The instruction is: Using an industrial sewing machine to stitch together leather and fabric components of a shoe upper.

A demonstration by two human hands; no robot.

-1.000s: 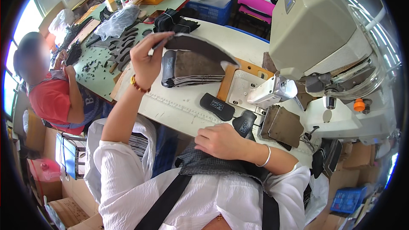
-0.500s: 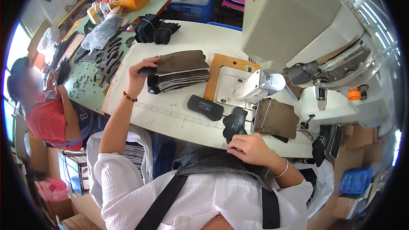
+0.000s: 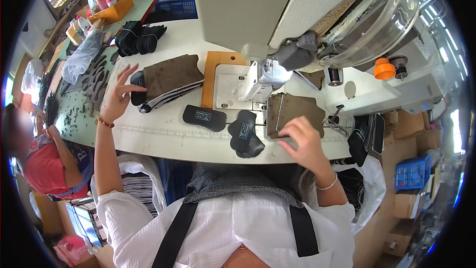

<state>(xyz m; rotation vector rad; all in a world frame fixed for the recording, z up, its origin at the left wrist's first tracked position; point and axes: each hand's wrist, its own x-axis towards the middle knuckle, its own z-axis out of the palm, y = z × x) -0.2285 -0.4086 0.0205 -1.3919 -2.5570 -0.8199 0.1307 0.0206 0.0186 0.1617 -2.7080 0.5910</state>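
Note:
My left hand (image 3: pixel 120 93) is open at the left end of a stack of brown and black fabric pieces (image 3: pixel 171 75), with one fingertip at the stack's dark end and the other fingers spread. Over the near edge of a smaller brown stack (image 3: pixel 296 111), my right hand (image 3: pixel 303 143) hovers open, thumb and fingers apart with nothing between them. Whether it touches the stack I cannot tell. Between the hands lie a black shaped piece with a printed label (image 3: pixel 204 118) and a small overlapping group of similar black pieces (image 3: pixel 244 133).
A sewing machine (image 3: pixel 238 10) looms over the right of the white table (image 3: pixel 163 146), beside a wooden frame with a metal plate (image 3: pixel 210 87). Scissors (image 3: pixel 336 119) lie at the right. Black bundles (image 3: pixel 139 38) sit farther back. A co-worker (image 3: pixel 47 161) sits at the left.
The view has shifted right. My left hand has loosened from the big stack's top piece, its fingers now spread. My right hand has risen from the table's front edge to the brown stack, opening.

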